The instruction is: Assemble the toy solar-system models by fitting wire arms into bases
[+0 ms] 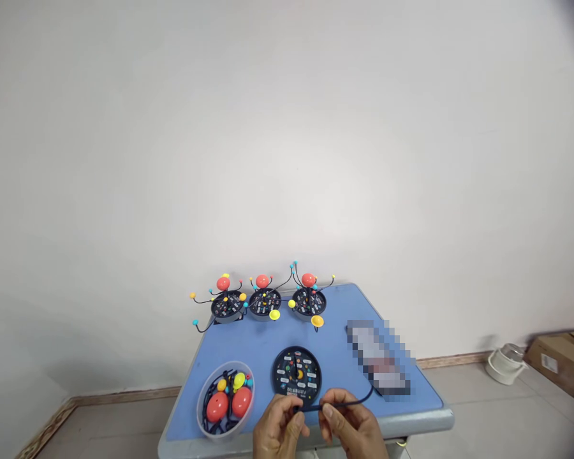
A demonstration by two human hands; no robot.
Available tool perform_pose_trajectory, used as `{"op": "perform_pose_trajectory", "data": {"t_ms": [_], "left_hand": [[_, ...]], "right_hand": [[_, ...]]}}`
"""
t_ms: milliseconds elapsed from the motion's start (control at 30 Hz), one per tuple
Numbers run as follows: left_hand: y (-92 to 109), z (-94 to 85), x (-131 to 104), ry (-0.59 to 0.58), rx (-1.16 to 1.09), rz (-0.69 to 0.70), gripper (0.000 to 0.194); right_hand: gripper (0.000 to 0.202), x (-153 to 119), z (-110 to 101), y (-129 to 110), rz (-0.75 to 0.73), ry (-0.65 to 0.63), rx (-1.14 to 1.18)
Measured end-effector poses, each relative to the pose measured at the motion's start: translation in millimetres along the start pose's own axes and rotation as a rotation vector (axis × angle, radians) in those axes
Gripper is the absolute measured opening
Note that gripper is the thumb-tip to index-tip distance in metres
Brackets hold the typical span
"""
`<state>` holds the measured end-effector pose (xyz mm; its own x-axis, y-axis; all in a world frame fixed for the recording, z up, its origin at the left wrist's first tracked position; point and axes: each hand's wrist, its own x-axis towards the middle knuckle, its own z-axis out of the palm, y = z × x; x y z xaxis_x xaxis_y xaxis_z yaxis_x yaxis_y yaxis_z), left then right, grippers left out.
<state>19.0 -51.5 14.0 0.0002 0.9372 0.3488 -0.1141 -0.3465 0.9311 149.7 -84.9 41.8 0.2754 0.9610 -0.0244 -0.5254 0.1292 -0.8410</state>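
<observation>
A thin black curved rod (353,402) spans both of my hands above the table's near edge. My left hand (278,426) pinches its left end between thumb and fingers. Further along, my right hand (351,424) grips the rod, and its bent tip sticks out to the right. Just beyond my hands lies a round black base (296,375) printed with coloured planets and labels, a short dark post standing at its centre. To the left, a clear plastic tub (252,398) holds red balls (242,403), smaller yellow, orange and blue pieces, and black rods.
Three put-together solar system models (228,305) (264,303) (309,301) stand along the back of the blue table (249,341), their thin arms reaching outward. A pixelated flat item (380,360) lies at the right. On the floor are a whitish container (506,366) and a cardboard box (562,363).
</observation>
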Motion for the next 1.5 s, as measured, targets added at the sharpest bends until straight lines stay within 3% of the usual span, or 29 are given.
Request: {"op": "perform_pose_trajectory", "data": {"t_ms": [233, 333, 400, 500, 567, 633, 667, 767, 867, 933, 1133, 1267, 1500], "left_hand": [[14, 10.3, 12, 0.062, -0.107, -0.138, 0.037], [14, 16.7, 20, 0.091, -0.119, -0.168, 0.037], [12, 18.8, 27, 0.101, -0.12, -0.172, 0.036], [11, 17.8, 37, 0.087, -0.121, -0.161, 0.035], [14, 15.5, 43, 0.064, -0.097, -0.151, 0.033], [19, 13.3, 46, 0.038, -0.059, -0.137, 0.029], [21, 12.5, 47, 0.027, -0.044, -0.129, 0.027], [21, 12.6, 45, 0.005, -0.031, -0.107, 0.023], [14, 15.1, 41, 0.0, -0.034, -0.079, 0.019], [10, 16.6, 41, 0.005, -0.028, -0.061, 0.018], [12, 16.0, 52, -0.021, 0.097, -0.028, 0.022], [15, 16.4, 57, 0.023, 0.174, -0.072, 0.039], [7, 15.1, 65, -0.045, 0.303, -0.041, 0.033]], "right_hand": [[0.051, 6, -2, -3, -0.007, -0.018, -0.035], [0.041, 10, -8, 3, -0.068, -0.058, -0.261], [0.033, 13, -15, 3, -0.299, -0.105, -0.554], [0.014, 18, -22, -11, -0.896, -0.161, -1.003], [0.022, 22, -22, -29, -1.231, -0.156, -1.253], [0.032, 27, -17, -49, -1.419, -0.114, -1.466], [0.035, 31, -14, -57, -1.445, -0.1, -1.549], [0.035, 39, -5, -67, -1.388, -0.169, -1.673], [0.031, 45, -1, -62, -1.297, -0.321, -1.673], [0.03, 48, -1, -56, -1.262, -0.355, -1.648], [0.033, 60, 1, -49, -1.242, -0.28, -1.559], [0.032, 69, 1, -47, -1.172, -0.236, -1.608], [0.037, 75, -1, -40, -1.12, -0.229, -1.733]]}}
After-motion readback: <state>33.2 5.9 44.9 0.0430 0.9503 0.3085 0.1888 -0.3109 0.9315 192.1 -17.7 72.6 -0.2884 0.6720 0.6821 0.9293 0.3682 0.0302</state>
